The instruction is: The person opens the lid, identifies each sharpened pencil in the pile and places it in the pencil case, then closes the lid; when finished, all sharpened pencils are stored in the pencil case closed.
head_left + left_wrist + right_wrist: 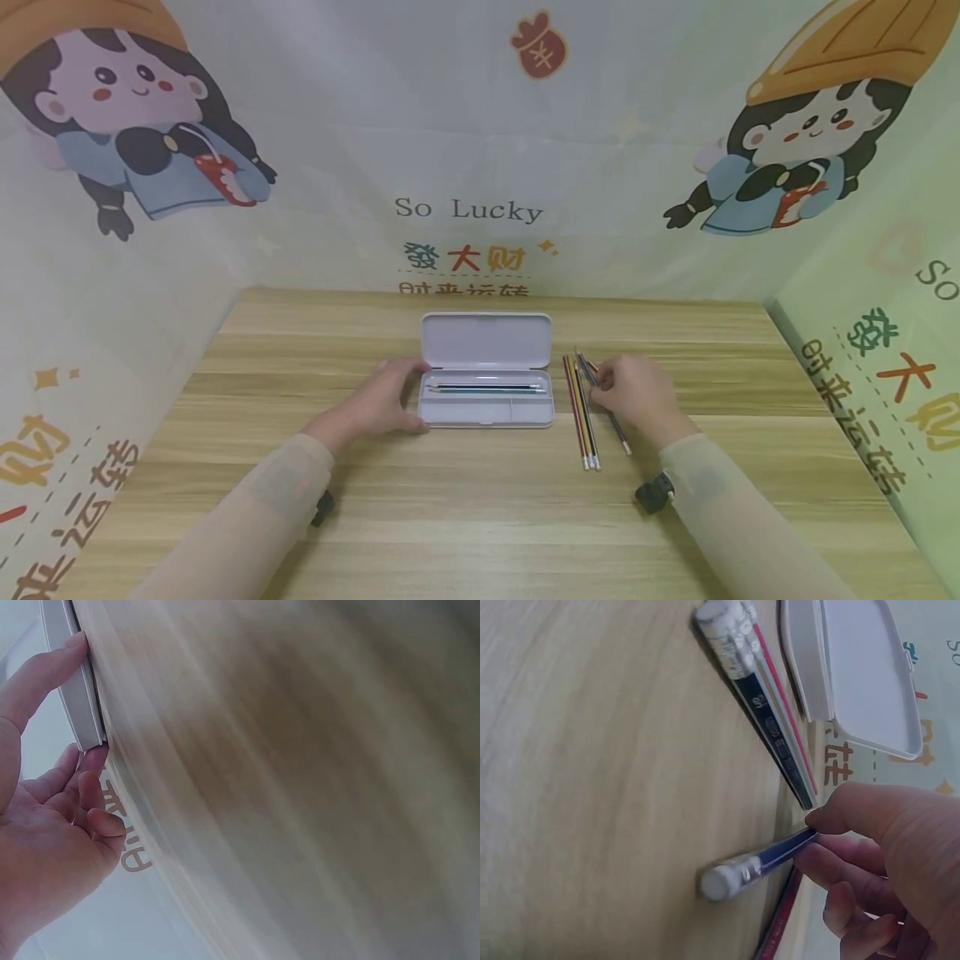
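An open white pencil case (486, 340) stands on the table, its lid raised at the back. A couple of pencils (483, 388) lie in its rear compartment. My left hand (378, 402) holds the case's left end, thumb at the front corner and fingers at the back; in the left wrist view the thumb presses the case's side (75, 697). To the right of the case, my right hand (637, 393) pinches a dark blue pencil (780, 853) between thumb and fingers, its eraser end toward me. Several loose pencils (581, 417) lie between that hand and the case.
A red pencil (780, 915) lies on the table beyond the blue one in the right wrist view. The wood-grain table (480, 517) is bordered by a printed cloth backdrop (337, 167) at the back and sides.
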A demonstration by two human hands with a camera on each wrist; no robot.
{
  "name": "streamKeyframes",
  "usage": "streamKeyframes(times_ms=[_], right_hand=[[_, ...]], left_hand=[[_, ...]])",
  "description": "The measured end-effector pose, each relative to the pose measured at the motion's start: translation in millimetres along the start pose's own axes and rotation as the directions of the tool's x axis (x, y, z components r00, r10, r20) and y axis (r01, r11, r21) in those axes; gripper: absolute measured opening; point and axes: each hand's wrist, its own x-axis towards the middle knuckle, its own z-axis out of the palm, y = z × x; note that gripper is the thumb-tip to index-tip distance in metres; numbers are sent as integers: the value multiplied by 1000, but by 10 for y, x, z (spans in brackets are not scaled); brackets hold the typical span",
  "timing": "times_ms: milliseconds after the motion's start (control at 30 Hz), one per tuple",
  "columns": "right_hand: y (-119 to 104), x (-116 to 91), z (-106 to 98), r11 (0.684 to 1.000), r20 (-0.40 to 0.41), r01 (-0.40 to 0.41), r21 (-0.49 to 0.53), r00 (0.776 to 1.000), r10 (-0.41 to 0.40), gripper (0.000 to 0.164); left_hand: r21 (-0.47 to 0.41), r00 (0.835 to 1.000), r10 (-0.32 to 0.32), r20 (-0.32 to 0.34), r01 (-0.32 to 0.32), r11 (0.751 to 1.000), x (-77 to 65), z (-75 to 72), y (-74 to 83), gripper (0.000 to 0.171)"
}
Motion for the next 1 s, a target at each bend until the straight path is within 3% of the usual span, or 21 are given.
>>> streamKeyframes(times_ms=[600,1000], right_hand=[[-59,-30,-185,999,-74,26,-41,997,-29,25],[-162,-46,-245,978,-141,196,-72,969,-205,19]], left_hand=[[-1,1000,4,-5,-4,1000,-3,7,-2,94],[-6,1000,12,-11,-12,1000,0,5,-24,94]])
